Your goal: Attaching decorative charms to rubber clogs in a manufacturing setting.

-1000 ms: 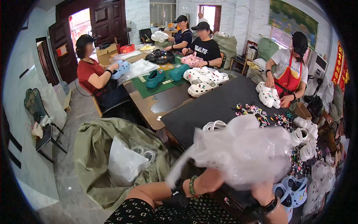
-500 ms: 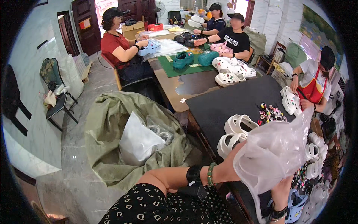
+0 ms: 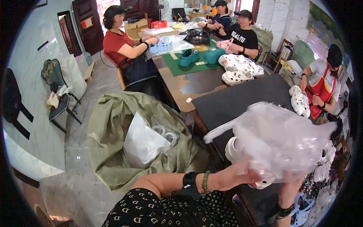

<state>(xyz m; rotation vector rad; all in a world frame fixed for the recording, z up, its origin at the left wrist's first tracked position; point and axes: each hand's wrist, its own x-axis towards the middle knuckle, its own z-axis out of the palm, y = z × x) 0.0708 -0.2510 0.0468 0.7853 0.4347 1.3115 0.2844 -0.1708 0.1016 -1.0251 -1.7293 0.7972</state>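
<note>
A large, crinkled clear plastic bag (image 3: 283, 140) fills the space over the near end of the dark table. My left hand (image 3: 240, 176) is closed at its lower left edge, fingers partly covered by the film. My right hand (image 3: 293, 178) is under the bag's lower right side; plastic hides its fingers. Beside my left fingers, part of a white clog (image 3: 264, 183) shows beneath the film. Another white clog (image 3: 231, 150) stands on the table, mostly behind the bag. A light blue clog (image 3: 302, 208) lies below my right wrist.
An open green woven sack (image 3: 104, 151) on the floor holds a plastic-wrapped bundle (image 3: 145, 143). White clogs (image 3: 238, 77) with charms and teal clogs (image 3: 188, 58) sit on the farther table. Several co-workers handle clogs, one (image 3: 321, 87) at the right. Loose charms and white clogs crowd the right edge.
The plastic bag has spread wider and lower over the table, covering more of the white clogs and the charm pile. My left hand has shifted slightly down beneath it.
</note>
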